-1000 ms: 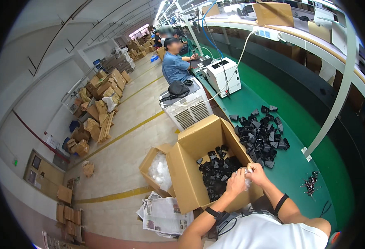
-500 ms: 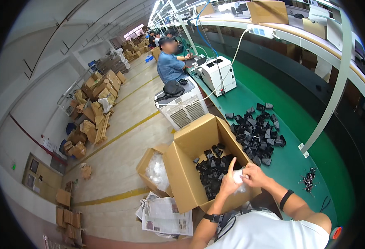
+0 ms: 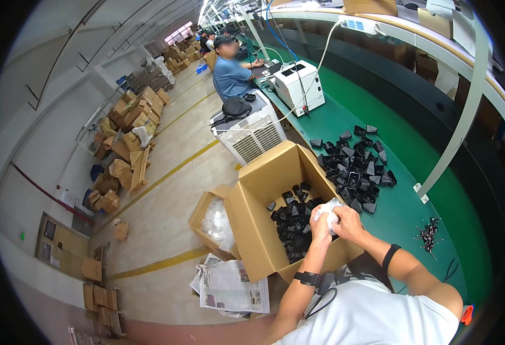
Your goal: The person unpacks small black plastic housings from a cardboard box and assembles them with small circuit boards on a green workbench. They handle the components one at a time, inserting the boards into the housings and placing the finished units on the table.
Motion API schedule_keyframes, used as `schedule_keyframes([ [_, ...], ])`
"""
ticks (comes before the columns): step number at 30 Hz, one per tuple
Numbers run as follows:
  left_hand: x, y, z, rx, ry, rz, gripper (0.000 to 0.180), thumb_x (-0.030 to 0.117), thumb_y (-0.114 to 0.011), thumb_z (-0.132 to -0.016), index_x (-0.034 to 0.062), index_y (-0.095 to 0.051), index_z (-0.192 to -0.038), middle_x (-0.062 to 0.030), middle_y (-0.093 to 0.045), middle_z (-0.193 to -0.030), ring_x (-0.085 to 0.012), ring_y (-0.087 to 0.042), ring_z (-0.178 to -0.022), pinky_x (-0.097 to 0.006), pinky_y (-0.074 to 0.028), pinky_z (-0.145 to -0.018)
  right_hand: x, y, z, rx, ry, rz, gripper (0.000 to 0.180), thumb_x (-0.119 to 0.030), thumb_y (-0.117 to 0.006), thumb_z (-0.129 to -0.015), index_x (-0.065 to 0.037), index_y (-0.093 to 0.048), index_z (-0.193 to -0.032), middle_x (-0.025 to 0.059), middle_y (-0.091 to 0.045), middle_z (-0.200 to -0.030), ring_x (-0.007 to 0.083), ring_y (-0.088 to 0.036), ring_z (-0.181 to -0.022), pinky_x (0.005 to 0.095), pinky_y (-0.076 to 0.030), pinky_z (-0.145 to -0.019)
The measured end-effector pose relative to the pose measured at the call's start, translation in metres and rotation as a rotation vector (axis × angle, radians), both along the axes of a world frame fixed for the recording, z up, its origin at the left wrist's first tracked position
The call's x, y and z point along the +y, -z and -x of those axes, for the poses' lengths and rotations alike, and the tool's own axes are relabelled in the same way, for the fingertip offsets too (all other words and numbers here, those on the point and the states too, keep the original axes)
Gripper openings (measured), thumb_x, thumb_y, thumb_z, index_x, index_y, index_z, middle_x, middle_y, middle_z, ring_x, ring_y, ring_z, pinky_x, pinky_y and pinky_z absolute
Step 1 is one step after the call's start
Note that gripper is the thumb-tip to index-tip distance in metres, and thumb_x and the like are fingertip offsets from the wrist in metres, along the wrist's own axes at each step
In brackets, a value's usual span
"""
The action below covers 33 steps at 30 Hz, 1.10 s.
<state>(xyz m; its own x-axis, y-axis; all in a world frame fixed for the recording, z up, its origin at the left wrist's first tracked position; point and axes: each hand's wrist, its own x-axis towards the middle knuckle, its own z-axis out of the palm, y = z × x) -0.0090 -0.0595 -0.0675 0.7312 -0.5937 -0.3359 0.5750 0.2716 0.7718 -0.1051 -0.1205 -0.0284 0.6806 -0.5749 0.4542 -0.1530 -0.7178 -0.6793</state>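
Both my hands are closed around a crumpled white plastic bag point(image 3: 331, 210), held over the right edge of a big cardboard box point(image 3: 260, 181). My left hand point(image 3: 320, 226) grips its near left side, and my right hand point(image 3: 349, 223) pinches it from the right. Whether anything is inside the bag cannot be made out. Within the box lie many black plastic housings point(image 3: 294, 227). A pile of similar black housings point(image 3: 356, 169) rests on the green workbench point(image 3: 399, 233), just beyond my hands.
A smaller carton point(image 3: 203, 210) of clear plastic bags stands left of the box, with newspapers point(image 3: 229, 284) nearer me. Small dark parts point(image 3: 429, 234) lie on the bench at right. Farther off are a white machine point(image 3: 298, 86), an air cooler point(image 3: 252, 138) and a seated co-worker point(image 3: 231, 75).
My hands have lifted slightly and come closer together on the white bag, which now shows more between them. My left forefinger, stretched out before, has curled in. The view has shifted a little.
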Motion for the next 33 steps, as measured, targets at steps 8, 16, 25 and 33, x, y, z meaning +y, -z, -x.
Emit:
schedule_keyframes([
  [8,0.014,-0.014,-0.002,0.078,0.098,0.194,0.038,0.007,-0.051,-0.087,0.0043,-0.053,-0.125,-0.0094,-0.062,-0.116,-0.0224,-0.061,-0.108,-0.035,-0.049,-0.097,0.002,-0.005,-0.029,-0.163,0.130,-0.091,0.018,-0.011,-0.065,-0.066,0.000,-0.052,-0.065,0.0213,-0.055,-0.065,0.0414,-0.057,-0.064,0.0454,-0.042,-0.057],
  [16,0.023,0.017,-0.017,-0.732,-0.087,-0.360,0.029,-0.003,-0.059,-0.081,-0.0007,-0.061,-0.110,-0.0081,-0.068,-0.105,-0.0176,-0.065,-0.094,-0.032,-0.052,-0.083,-0.007,0.002,-0.012,0.115,-0.375,-0.136,0.018,-0.015,-0.066,-0.069,-0.004,-0.055,-0.078,0.0167,-0.058,-0.074,0.0387,-0.056,-0.074,0.0462,-0.045,-0.065],
  [25,-0.009,0.081,-0.078,-0.455,-0.081,-0.340,0.032,0.028,-0.072,-0.089,-0.0016,-0.069,-0.102,-0.0117,-0.072,-0.092,-0.0202,-0.068,-0.082,-0.035,-0.053,-0.074,0.039,0.005,-0.016,0.010,-0.711,-0.030,0.014,-0.005,-0.062,-0.066,-0.007,-0.049,-0.066,0.0100,-0.052,-0.066,0.0317,-0.055,-0.065,0.0394,-0.046,-0.064],
  [33,0.012,-0.027,-0.080,-0.068,-0.102,0.111,0.035,0.021,-0.060,-0.098,0.0014,-0.056,-0.127,-0.0111,-0.065,-0.116,-0.0219,-0.066,-0.101,-0.036,-0.055,-0.085,-0.004,-0.024,-0.008,-0.161,-0.065,-0.214,0.041,-0.015,-0.079,-0.072,-0.004,-0.055,-0.104,0.0105,-0.057,-0.097,0.0233,-0.059,-0.085,0.0341,-0.050,-0.071],
])
